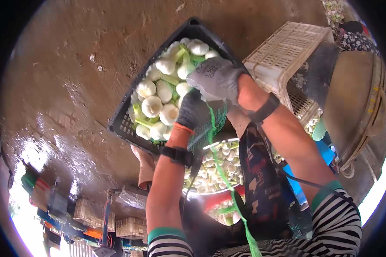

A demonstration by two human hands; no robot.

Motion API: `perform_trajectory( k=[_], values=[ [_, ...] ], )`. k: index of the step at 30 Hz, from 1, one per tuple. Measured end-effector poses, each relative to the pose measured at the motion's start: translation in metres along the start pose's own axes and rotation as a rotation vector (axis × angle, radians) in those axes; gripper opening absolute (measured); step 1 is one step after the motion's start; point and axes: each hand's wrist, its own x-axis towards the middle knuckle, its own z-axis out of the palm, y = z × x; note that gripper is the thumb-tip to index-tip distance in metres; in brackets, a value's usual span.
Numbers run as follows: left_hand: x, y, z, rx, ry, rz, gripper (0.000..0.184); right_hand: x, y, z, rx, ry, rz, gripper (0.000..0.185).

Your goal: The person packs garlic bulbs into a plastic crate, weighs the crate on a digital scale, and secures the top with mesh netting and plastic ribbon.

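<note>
Many white garlic bulbs (152, 106) with green stems fill a black plastic crate (128, 92), some of them under green mesh. My right hand (214, 79), in a light grey glove, lies over the crate's right side, its fingers bent around green net (220, 120). Just below it, my left hand (191, 110), in a dark glove, is closed on the same net at the crate's near side. The fingertips of both hands are partly hidden. A green strand (221, 171) hangs from the net towards my body.
Below the crate is a round basin of garlic (221, 165). A pale plastic crate (283, 51) stands at the right, beside a large brown round container (351, 103). A person in patterned clothing (358, 42) is at the upper right. More crates (88, 213) sit at the lower left.
</note>
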Motion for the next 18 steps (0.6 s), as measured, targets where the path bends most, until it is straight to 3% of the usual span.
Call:
perform_trajectory(
  k=[1,3,4,5,8,9,10,12,14,16,18],
  values=[
    [-0.002,-0.015,0.005,0.017,0.038,0.137,0.047,-0.004,-0.005,-0.006,-0.015,-0.081,-0.033,0.015],
    [-0.002,-0.023,0.017,-0.255,0.105,0.192,0.046,0.007,-0.006,-0.005,-0.107,-0.162,-0.115,0.014],
    [-0.007,-0.023,0.025,-0.543,0.126,0.094,0.047,0.011,-0.007,-0.006,-0.131,-0.222,-0.115,0.013],
    [-0.005,-0.028,0.029,-0.339,0.17,0.101,0.042,0.008,0.002,0.007,-0.062,-0.036,-0.214,0.013],
    [0.004,-0.042,0.037,0.276,0.291,0.156,0.029,0.0,0.008,0.007,0.017,0.014,-0.174,0.017],
    [0.007,-0.026,0.022,0.362,0.135,0.114,0.021,-0.002,0.005,-0.004,0.087,-0.202,-0.008,0.022],
    [0.01,-0.01,0.005,0.446,-0.02,0.072,0.023,-0.019,0.021,0.019,0.54,0.19,-0.106,0.021],
    [0.017,-0.01,0.007,0.033,0.061,0.095,0.018,-0.056,0.007,0.014,1.404,0.62,0.262,0.023],
    [0.013,-0.008,0.003,-0.198,-0.002,-0.034,0.016,-0.091,-0.011,0.037,1.594,1.212,0.588,0.03],
    [0.014,0.001,-0.006,-0.276,-0.072,-0.139,0.021,-0.12,-0.018,0.1,1.779,0.918,0.804,0.03],
    [0.011,0.0,-0.004,-0.358,-0.024,-0.132,0.018,-0.134,-0.047,0.152,1.765,0.541,0.957,0.024]
  ],
)
